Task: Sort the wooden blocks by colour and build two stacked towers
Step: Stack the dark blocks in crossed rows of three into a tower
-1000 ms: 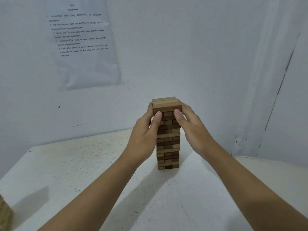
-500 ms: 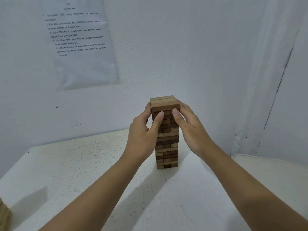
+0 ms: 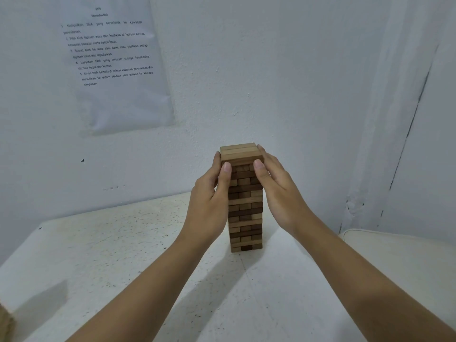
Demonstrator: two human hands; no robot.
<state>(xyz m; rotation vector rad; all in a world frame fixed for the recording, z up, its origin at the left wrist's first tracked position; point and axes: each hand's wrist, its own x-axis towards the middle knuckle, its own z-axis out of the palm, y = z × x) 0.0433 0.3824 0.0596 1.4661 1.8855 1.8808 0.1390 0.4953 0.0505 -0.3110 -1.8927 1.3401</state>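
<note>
A single tower (image 3: 245,208) of light and dark blocks, mixed layer by layer, stands upright on the white tabletop (image 3: 123,243) close to the corner of the wall. Its top layer (image 3: 241,153), three pale blocks side by side, sits square on the rest.

Both hands clasp the upper part of the tower. The left hand (image 3: 209,201) holds it from the left, thumb pressed on the near face just under the top layer and fingers reaching round the far side. The right hand (image 3: 281,193) mirrors it from the right. How the hidden fingers lie cannot be told.

With the colours interleaved and only one stack standing, the sorting appears not yet begun. The step in hand looks like taking hold of the uppermost layers to dismantle the tower.

The next move calls for a straight lift of those layers with even pressure from both sides, so that the narrow stack below does not rock. After that, light blocks need parting from dark.

A printed sheet (image 3: 116,65) hangs on the wall to the left. A second pale surface (image 3: 394,255) adjoins on the right.
</note>
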